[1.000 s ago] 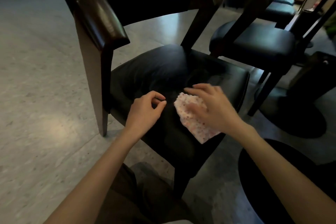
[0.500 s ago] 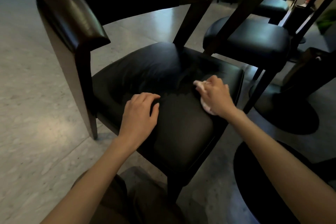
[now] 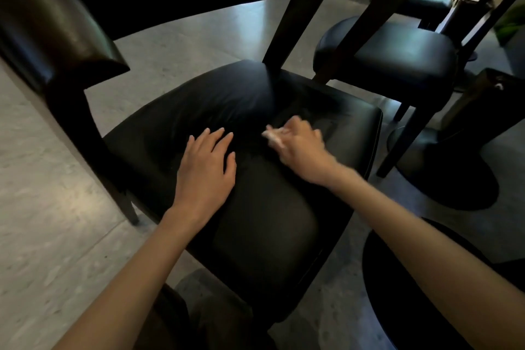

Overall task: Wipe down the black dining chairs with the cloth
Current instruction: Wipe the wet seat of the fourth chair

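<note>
Mid-wipe on the seat cushion point(image 3: 270, 236) of the nearest black dining chair. Holding the cloth point(image 3: 273, 136) bunched up in the right grip point(image 3: 301, 146), curled tight round it, with only a pale bit poking out at that grip's 10 o'clock. Pressing it down at roughly 1 o'clock from the cushion's middle, near the back edge. Bracing with the left grip point(image 3: 207, 170) flat on the leather, fingers straight, holding nothing, just beside the cloth at its 9 o'clock. Bit of blur on the right wrist, so probably mid-stroke.

Guessing the seat step is only partway done, with the near half at 6 o'clock, the curved backrest point(image 3: 56, 37) at 10 o'clock and the legs probably left to do. Next up, most likely: drag the cloth back toward 6 o'clock in overlapping passes with even pressure, and shift the bracing grip out of the lane. Then on to the second chair point(image 3: 397, 62) at 2 o'clock, plus more beyond it. Can't tell how clean anything is in this light.
</note>
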